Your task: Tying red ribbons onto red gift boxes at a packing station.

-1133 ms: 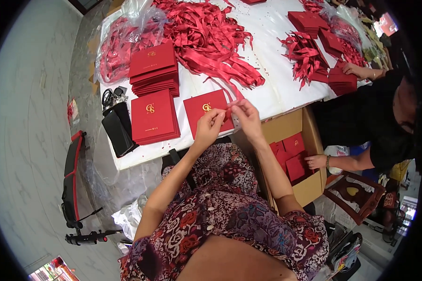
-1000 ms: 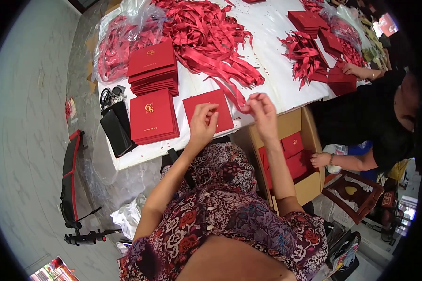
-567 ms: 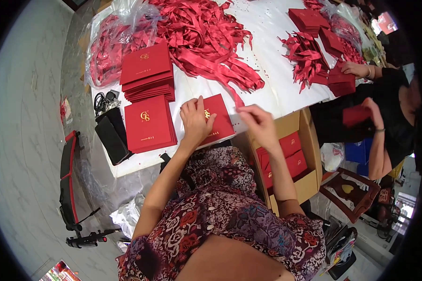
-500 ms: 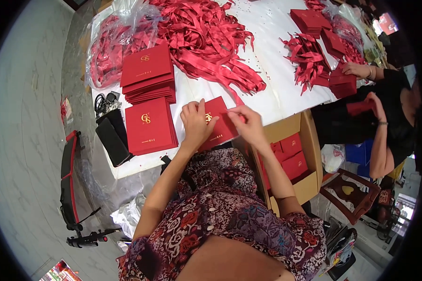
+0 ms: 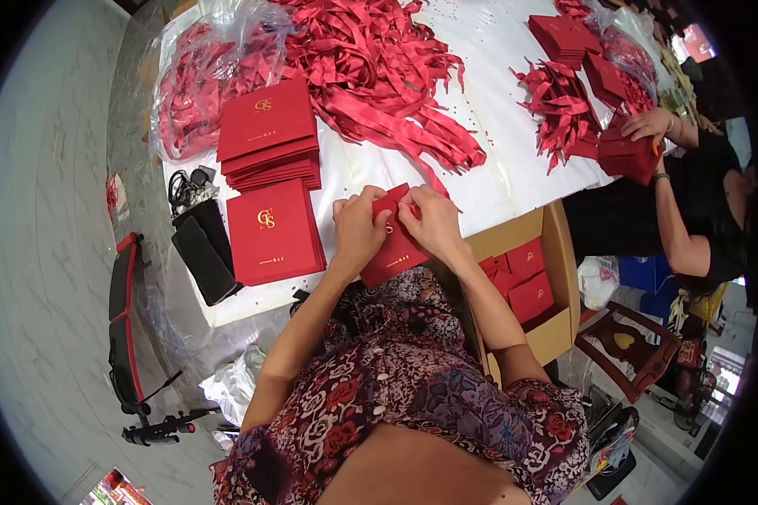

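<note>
A flat red paper packet (image 5: pixel 393 252) with a gold emblem lies tilted at the table's front edge, close against my body. My left hand (image 5: pixel 360 223) grips its left side, thumb resting on the face. At the packet's upper right edge, my right hand (image 5: pixel 430 220) pinches with bent fingers; whether a ribbon is also between them is hidden. Just beyond that hand, the end of a red ribbon (image 5: pixel 432 178) trails from a big loose heap of red ribbons (image 5: pixel 379 84). Left of my hands stand two stacks of matching packets, a nearer stack (image 5: pixel 274 240) and a farther stack (image 5: pixel 265 126).
A black case (image 5: pixel 204 261) and coiled cables (image 5: pixel 192 187) lie at the table's left edge. Beside my right arm, an open cardboard box (image 5: pixel 562 269) holds several red packets. Across the right corner, a co-worker's hands (image 5: pixel 648 126) handle red packets near more ribbons (image 5: pixel 560 105).
My right hand has moved left and inward onto the packet, which now stands more tilted and nearer my body. My left hand has shifted slightly right. The co-worker's hands have come together.
</note>
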Demonstrator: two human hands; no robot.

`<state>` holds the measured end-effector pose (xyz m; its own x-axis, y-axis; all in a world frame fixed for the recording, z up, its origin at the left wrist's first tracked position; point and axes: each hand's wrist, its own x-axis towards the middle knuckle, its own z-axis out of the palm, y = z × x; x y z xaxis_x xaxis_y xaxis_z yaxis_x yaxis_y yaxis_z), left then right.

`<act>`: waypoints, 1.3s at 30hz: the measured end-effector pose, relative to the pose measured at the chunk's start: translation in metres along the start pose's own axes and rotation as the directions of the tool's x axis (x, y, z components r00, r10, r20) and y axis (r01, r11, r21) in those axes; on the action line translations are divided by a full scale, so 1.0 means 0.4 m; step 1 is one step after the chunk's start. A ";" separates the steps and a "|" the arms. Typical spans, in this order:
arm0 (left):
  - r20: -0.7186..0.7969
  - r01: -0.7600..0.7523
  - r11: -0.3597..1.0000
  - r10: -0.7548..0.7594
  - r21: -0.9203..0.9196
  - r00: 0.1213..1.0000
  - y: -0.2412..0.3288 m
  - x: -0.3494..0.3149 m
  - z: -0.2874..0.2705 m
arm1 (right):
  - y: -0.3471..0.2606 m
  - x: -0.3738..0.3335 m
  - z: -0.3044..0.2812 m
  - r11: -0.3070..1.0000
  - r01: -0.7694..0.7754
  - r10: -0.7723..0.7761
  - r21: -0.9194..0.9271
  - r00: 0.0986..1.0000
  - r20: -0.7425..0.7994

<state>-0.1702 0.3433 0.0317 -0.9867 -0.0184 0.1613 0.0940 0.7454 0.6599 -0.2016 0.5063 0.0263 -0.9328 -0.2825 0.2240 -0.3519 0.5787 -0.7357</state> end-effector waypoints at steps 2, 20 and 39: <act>0.011 -0.002 1.000 0.003 -0.017 1.000 0.001 -0.003 -0.006 | -0.006 -0.003 0.001 1.000 0.016 -0.016 0.004 1.000 -0.004; 0.017 -0.026 0.993 0.028 -0.115 0.999 -0.041 -0.019 0.012 | -0.021 -0.042 -0.001 0.997 0.000 0.002 -0.077 1.000 0.029; 0.068 -0.532 0.844 0.536 -0.068 0.841 0.020 -0.020 -0.069 | 0.113 0.061 -0.074 0.847 -0.341 -0.057 0.407 0.703 0.709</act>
<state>-0.1580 0.3313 0.0559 -0.7890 0.4295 0.4394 0.6133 0.5936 0.5211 -0.2424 0.5481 0.0174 -0.5806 -0.7738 -0.2533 0.0517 0.2754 -0.9599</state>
